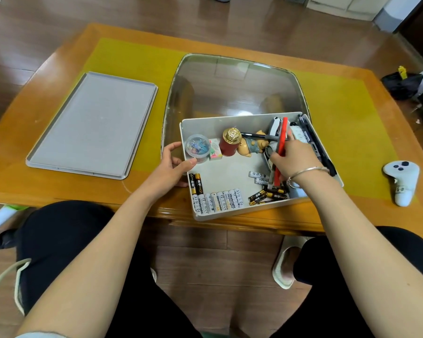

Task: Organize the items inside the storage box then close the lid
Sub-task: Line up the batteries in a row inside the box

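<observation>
The open grey storage box [230, 118] sits at the table's front edge. My left hand [172, 164] grips its left wall, thumb over the rim. My right hand [294, 159] is inside the box at the right and holds a red tool [282, 140] standing on edge among other tools. A clear tub of clips [197, 148], a red jar with a gold cap [230, 142] and a small figurine [253, 145] lie at the back. Several white batteries [217, 201] are lined up along the front wall, black ones [266, 197] lie loose. The grey lid [93, 125] lies flat to the left.
A glass pane [235, 81] is set into the wooden table [352, 215] behind the box. A white game controller [401, 181] lies at the right, a black bag [401, 84] at the far right. My knees are under the front edge.
</observation>
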Available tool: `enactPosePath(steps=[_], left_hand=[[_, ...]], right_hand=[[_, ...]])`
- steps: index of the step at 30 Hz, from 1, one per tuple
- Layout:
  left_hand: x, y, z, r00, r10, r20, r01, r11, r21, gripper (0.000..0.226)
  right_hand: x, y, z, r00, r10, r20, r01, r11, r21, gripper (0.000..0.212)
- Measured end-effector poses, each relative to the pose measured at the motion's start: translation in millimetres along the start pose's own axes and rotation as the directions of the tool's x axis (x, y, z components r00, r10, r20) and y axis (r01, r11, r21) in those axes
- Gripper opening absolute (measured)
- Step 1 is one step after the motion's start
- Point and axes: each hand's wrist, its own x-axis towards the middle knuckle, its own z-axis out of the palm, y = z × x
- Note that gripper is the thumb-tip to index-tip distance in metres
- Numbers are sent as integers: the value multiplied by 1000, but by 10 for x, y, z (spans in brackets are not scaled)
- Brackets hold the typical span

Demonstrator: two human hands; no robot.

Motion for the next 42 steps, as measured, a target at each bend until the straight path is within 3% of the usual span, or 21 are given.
enactPosePath(steps=[5,9,11,16,22,26,29,36,42], left_hand=[[-7,10,3,1000,3,-2,-3,1000,-11,62],[-6,10,-1,1000,1,7,0,1000,-23,61],[-12,14,-4,1000,5,10,-5,1000,-19,60],[-18,27,5,1000,6,8,-6,1000,-13,61],[-16,26,5,1000,1,14,0,1000,-15,62],[-16,25,-2,1000,6,9,-6,1000,-6,62],[-17,27,2,1000,9,9,-9,1000,-4,63],[-7,18,3,1000,12,13,-12,1000,-10,63],[-4,0,-1,1000,24,8,-24,1000,-7,63]], right_hand=[[366,-327,-175,983,-181,38,185,961,-207,18],[560,-501,-238,980,-152,125,193,869,-456,16],[602,-559,-225,981,-157,114,193,844,-500,20],[680,-550,-72,955,-297,0,268,862,-431,24],[659,-415,-80,930,-360,-72,318,887,-336,21],[649,-408,-74,918,-393,-43,358,873,-330,15],[659,-431,-41,906,-424,-12,402,866,-297,22],[675,-328,-22,906,-405,-124,368,898,-244,16],[632,-311,-32,901,-423,-96,400,896,-192,36]])
